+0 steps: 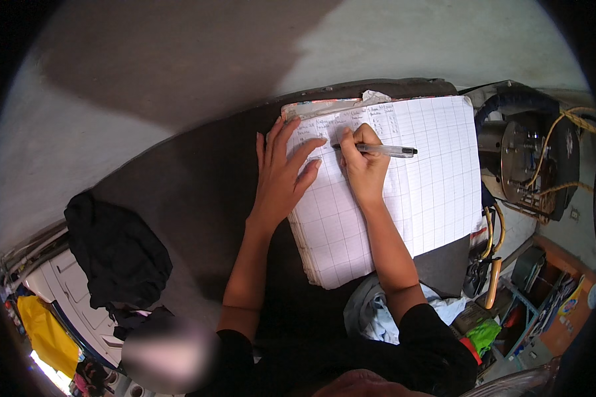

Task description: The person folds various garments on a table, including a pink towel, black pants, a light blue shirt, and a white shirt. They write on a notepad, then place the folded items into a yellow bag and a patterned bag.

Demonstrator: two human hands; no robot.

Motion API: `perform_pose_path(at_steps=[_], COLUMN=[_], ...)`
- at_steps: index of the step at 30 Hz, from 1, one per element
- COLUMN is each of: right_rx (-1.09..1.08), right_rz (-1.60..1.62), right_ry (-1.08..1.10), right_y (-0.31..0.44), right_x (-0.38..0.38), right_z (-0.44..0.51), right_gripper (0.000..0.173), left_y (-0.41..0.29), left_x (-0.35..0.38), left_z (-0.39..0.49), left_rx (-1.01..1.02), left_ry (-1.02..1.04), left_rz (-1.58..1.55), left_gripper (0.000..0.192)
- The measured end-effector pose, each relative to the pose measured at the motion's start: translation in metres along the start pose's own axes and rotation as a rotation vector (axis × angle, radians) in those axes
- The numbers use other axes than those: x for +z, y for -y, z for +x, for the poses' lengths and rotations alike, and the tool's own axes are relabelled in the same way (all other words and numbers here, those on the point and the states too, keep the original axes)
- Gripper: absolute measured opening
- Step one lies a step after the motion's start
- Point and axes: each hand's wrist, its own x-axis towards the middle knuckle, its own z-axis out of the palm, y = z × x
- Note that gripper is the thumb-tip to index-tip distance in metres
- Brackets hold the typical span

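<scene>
A thick, worn notebook (442, 183) lies spread on a dark padded surface (203, 183) in front of me. Its pages are ruled in a grid, with handwriting in the upper columns of the left page. My left hand (283, 171) rests on that page's left edge, fingers spread and holding nothing. Between the thumb and fingers of my right hand (367, 171) is a clear-barrelled pen (397, 151), its writing end towards the left page near the written lines. A crumpled scrap of paper (376, 96) sits at the notebook's top edge.
Right of the notebook stands a metal machine part (511, 154) with tan cords. A wooden-handled tool (493, 285) hangs below it. Pale blue cloth (372, 312) lies near my right forearm. Black cloth (114, 248) is at left, beside a white panelled cabinet or appliance (74, 283).
</scene>
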Motion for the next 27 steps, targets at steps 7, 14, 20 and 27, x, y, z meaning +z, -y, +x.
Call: perform_pose_path(at_steps=[7, 14, 20, 27], right_rx=[-0.003, 0.004, 0.021, 0.052], right_rz=[-0.073, -0.059, 0.003, 0.032], right_ry=[0.012, 0.009, 0.003, 0.012], right_y=[-0.0042, -0.003, -0.0021, 0.0037], right_x=[0.0004, -0.0006, -0.0005, -0.0015], right_z=[0.0004, 0.0001, 0.0011, 0.0014], right_gripper=[0.034, 0.033, 0.035, 0.035], left_y=[0.0, -0.0004, -0.0004, -0.0006], left_x=[-0.0005, -0.0006, -0.0012, -0.0013], left_z=[0.0004, -0.0002, 0.0, -0.0004], left_rx=[-0.001, -0.007, -0.015, -0.012], left_ry=[0.009, 0.013, 0.014, 0.01], left_rz=[0.009, 0.008, -0.007, 0.014], left_gripper=[0.03, 0.03, 0.031, 0.032])
